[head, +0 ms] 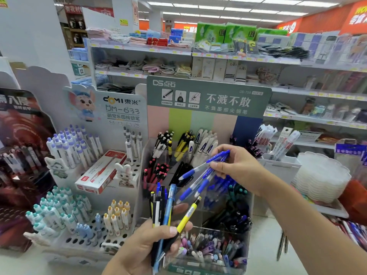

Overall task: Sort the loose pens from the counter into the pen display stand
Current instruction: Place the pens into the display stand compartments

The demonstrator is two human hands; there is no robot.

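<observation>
Stationery shop: price-tagged shelves (238,58), branded pen display stand (208,96).

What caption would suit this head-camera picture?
Right hand carries blue pens over the clear display stand; left hand grips mixed pens.

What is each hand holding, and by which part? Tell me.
The right hand pinches three blue pens near their clicker ends. The left hand grips a mixed bundle of pens by their lower halves.
</observation>
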